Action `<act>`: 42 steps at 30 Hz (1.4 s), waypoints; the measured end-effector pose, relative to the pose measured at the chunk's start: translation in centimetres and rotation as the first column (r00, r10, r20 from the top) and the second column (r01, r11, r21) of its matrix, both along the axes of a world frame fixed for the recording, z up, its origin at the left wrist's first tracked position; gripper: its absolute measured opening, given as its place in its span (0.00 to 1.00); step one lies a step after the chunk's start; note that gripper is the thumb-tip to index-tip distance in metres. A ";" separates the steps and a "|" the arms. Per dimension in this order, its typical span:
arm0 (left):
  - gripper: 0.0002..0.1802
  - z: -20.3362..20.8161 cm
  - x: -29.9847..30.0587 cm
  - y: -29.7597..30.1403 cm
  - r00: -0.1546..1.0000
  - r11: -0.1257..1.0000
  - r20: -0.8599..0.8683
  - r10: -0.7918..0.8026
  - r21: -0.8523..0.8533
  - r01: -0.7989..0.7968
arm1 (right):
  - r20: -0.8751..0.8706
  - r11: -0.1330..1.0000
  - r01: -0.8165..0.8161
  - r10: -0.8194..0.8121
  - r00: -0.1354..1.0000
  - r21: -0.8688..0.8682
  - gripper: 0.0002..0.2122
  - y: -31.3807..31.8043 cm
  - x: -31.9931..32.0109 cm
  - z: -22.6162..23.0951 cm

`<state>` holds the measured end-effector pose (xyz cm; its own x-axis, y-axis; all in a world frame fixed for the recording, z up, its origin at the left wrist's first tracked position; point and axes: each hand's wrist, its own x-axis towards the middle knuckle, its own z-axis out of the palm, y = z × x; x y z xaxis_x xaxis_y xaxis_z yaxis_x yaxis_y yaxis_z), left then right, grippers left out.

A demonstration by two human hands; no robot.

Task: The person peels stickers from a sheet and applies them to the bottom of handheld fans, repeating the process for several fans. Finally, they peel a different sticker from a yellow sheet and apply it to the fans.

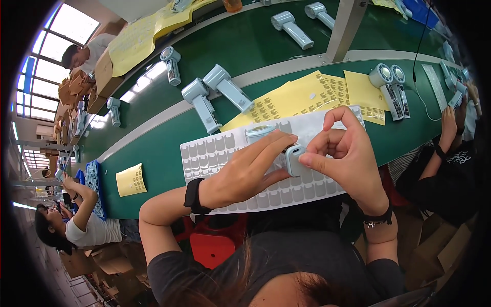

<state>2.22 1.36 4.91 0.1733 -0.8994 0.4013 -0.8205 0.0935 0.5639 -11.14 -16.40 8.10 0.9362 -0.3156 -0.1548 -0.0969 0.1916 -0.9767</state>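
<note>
My left hand (238, 171) is closed around a light-blue handheld fan (295, 160), its flat end with a small slot turned toward my right hand. Part of the fan's round head (260, 132) shows beyond my left fingers; most of the handle is hidden. My right hand (348, 153) has curled fingers, its thumb tip at the edge of that flat end. Whether something small is pinched there cannot be made out. Under both hands lies a white sheet of grey stickers (204, 148) in rows.
Yellow sheets (302, 94) with small dark stickers lie beyond the white sheet. Light-blue fans (200, 105) stand left of them; fans with exposed insides (391, 92) lie right. A metal post (347, 30) rises ahead. Co-workers sit at left and right, a blue crate (93, 187) at left.
</note>
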 end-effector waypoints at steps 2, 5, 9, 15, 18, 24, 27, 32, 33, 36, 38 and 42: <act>0.38 0.0 0.0 -0.1 1.000 1.000 0.003 0.003 -0.006 -0.003 | -0.002 1.000 0.007 -0.007 1.000 -0.009 0.22 0.0 0.0 0.1; 0.38 0.1 0.1 -0.1 1.000 1.000 0.000 0.003 -0.002 -0.003 | -0.012 0.999 -0.011 0.011 1.000 -0.038 0.22 -0.2 0.1 0.1; 0.38 0.2 -0.1 -0.1 1.000 1.000 -0.016 0.001 -0.009 -0.002 | 0.006 0.994 -0.001 0.001 1.000 -0.107 0.22 0.1 0.3 0.4; 0.36 1.5 1.4 -1.5 0.985 0.995 0.170 -0.027 -0.092 0.043 | 0.017 0.855 0.098 -0.104 0.994 -0.509 0.21 -0.2 0.6 0.1; 0.25 2.2 4.5 -4.1 0.935 0.961 0.328 -0.136 -0.187 0.205 | 0.072 0.641 0.183 -0.195 0.978 -0.745 0.20 -3.0 1.6 -2.9; 0.22 -1.8 20.5 -11.3 0.634 0.978 0.754 -0.171 0.208 0.016 | -0.055 0.814 0.182 -0.253 0.966 -0.552 0.14 -6.1 2.4 -10.2; 0.17 -6.3 29.0 -13.0 0.431 0.944 0.864 -0.261 0.322 -0.073 | -0.102 0.810 0.190 -0.292 0.951 -0.555 0.10 -5.9 1.6 -10.5; 0.20 -7.7 30.4 -12.1 0.557 0.959 0.830 0.041 0.123 -0.254 | 0.040 0.580 0.259 -0.363 0.931 -0.773 0.06 -5.2 -0.3 -9.5; 0.20 -7.4 31.5 -11.0 0.604 0.948 0.795 0.063 0.142 -0.286 | 0.028 0.575 0.260 -0.380 0.925 -0.776 0.06 -5.2 -1.0 -9.6; 0.23 -6.0 32.8 -6.4 0.382 0.803 0.920 -0.088 0.293 -0.520 | 0.242 0.213 0.340 -0.383 0.892 -0.916 0.08 -5.3 -3.2 -10.4; 0.24 -6.2 33.6 -2.9 0.410 0.707 0.897 -0.166 0.397 -0.584 | 0.233 0.210 0.335 -0.396 0.888 -0.919 0.08 -5.7 -3.9 -10.6; 0.24 -6.4 33.2 -2.8 0.376 0.796 0.917 -0.135 0.327 -0.510 | 0.216 0.224 0.334 -0.428 0.878 -0.915 0.08 -6.5 -3.9 -11.5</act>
